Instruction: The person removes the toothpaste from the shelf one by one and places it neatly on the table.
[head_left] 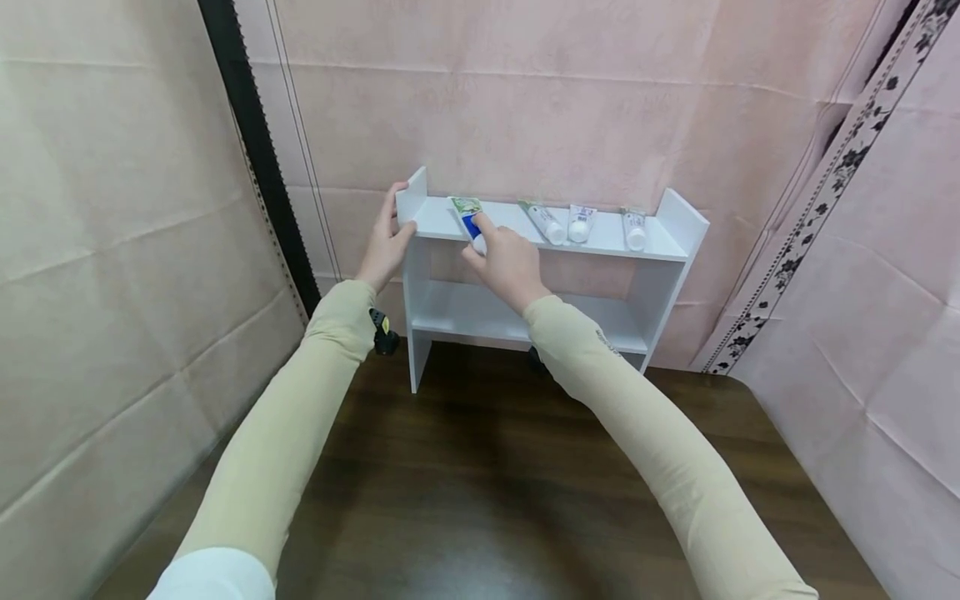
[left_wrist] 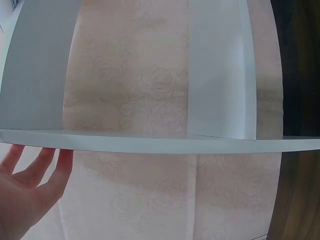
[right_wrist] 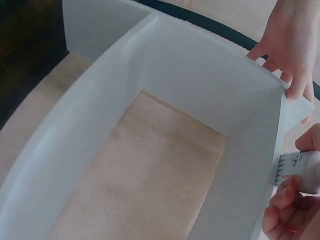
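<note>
The right hand (head_left: 510, 265) pinches a blue, green and white soft-looking plastic tube (head_left: 469, 218) with a white cap, at the left end of the top board of a white two-tier shelf (head_left: 459, 312); its cap end points toward the person; the left hand (head_left: 384, 246) rests spread fingers against the shelf's left side panel; the tube looks light, squeezable and slightly slippery, hardly fragile; the firm capped end seems the surest hold.

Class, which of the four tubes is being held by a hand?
The leftmost tube in the head view, with the blue patch: the right hand holds it, while the other three lie untouched on the top shelf.
</note>
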